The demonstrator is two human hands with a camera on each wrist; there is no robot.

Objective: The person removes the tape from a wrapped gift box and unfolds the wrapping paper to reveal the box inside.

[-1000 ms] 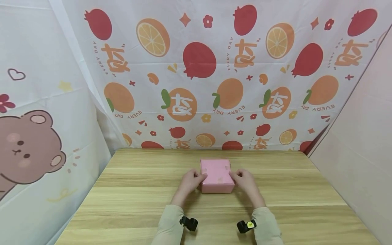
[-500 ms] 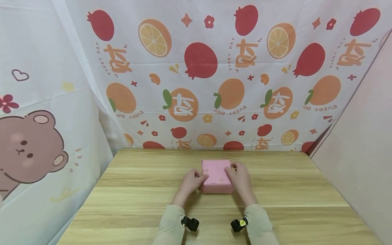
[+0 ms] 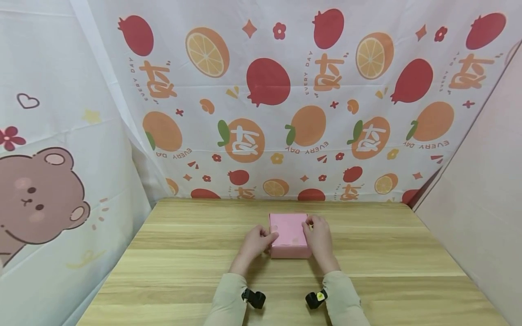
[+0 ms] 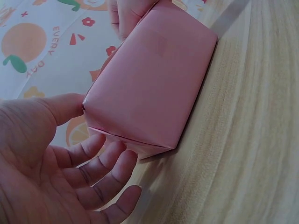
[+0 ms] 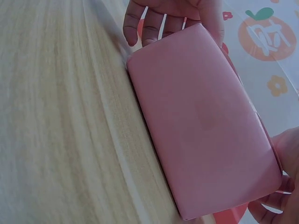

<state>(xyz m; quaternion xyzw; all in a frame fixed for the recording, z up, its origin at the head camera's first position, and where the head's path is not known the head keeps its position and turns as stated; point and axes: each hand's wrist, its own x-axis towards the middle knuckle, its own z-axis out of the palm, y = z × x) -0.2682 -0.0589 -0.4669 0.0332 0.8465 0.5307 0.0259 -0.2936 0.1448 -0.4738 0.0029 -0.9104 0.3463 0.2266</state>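
A pink box (image 3: 288, 226) rests on the table, its lid closed and small pieces of clear tape (image 3: 295, 242) along the lid edges. My left hand (image 3: 254, 242) grips the box's left side. In the left wrist view, that thumb lies at the top edge while the fingertips touch the end of the box (image 4: 149, 84). At the right rear edge of the lid, my right hand (image 3: 320, 235) has thumb and curled index finger close together over the edge. The right wrist view shows the box's smooth front (image 5: 201, 126), with part of my right hand at the lower right.
The wood-grain table (image 3: 183, 262) reaches back to a fruit-print cloth (image 3: 267, 81). A bear-print cloth (image 3: 45, 194) hangs on the left and a plain pale panel (image 3: 477, 181) stands on the right. Black wrist cameras (image 3: 253, 299) sit on both sleeves.
My right hand has shifted left and slightly back onto the lid's right edge, covering the tape seen there before. My left hand keeps its hold, and the box stays in place.
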